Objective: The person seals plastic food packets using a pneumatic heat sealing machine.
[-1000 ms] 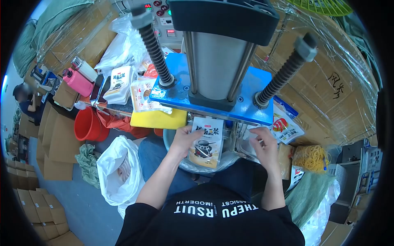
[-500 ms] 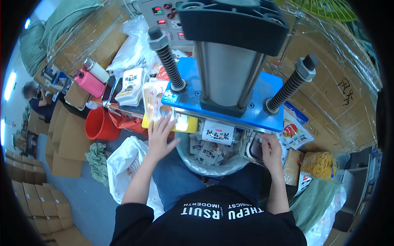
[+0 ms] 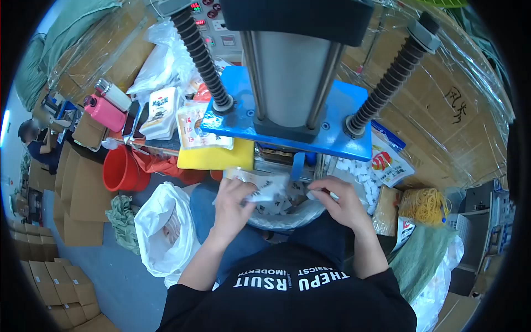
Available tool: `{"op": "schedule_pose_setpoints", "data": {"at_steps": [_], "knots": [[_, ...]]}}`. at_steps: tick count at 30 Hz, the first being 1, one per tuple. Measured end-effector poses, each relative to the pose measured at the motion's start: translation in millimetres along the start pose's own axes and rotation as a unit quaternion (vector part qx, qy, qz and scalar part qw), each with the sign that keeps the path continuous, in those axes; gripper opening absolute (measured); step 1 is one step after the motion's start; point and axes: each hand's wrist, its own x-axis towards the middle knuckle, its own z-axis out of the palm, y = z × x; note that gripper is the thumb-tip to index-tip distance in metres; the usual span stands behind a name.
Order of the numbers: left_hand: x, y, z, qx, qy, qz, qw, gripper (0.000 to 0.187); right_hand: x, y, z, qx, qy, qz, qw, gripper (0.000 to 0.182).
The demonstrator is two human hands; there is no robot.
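My left hand is closed on the edge of a white printed pouch, blurred by motion, above a plastic-lined bin of small printed scraps. To its right, my right hand is pinched, with a small pale bit at the fingertips that I cannot make out. Both hands are just in front of a press with a blue plate. A blue strip shows below that plate. Left of the press, a printed pouch lies against a yellow block.
A stack of white printed pouches lies on the left, near a pink bottle. Below are a red bucket and a white sack. Small white pieces and yellow rubber bands lie right. Another person sits far left.
My left hand has left the yellow block and now grips a pouch over the bin. My right hand has moved inward from the press's right side. The pouch under the plate no longer shows there.
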Motion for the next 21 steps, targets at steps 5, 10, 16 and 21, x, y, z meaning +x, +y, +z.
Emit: {"op": "schedule_pose_setpoints", "data": {"at_steps": [5,10,16,21], "knots": [[-0.3,21.3,-3.1,-0.078,-0.152,-0.01,0.985,0.021,23.4,-37.3,-5.2,-0.115,-0.144,-0.137,0.973,0.014],[-25.0,15.2,14.7,-0.429,-0.274,-0.323,0.798,0.024,6.2,-9.2,17.7,-0.01,-0.097,-0.095,0.991,0.023],[10.3,-5.6,37.2,-0.477,-0.173,-0.403,0.762,0.019,1.0,11.1,-7.5,-0.032,0.037,0.054,0.997,0.038],[29.9,-27.8,63.3,-0.519,-0.135,-0.413,0.736,0.019,-1.6,48.0,-25.9,-0.357,0.154,0.004,0.922,0.023]]}}
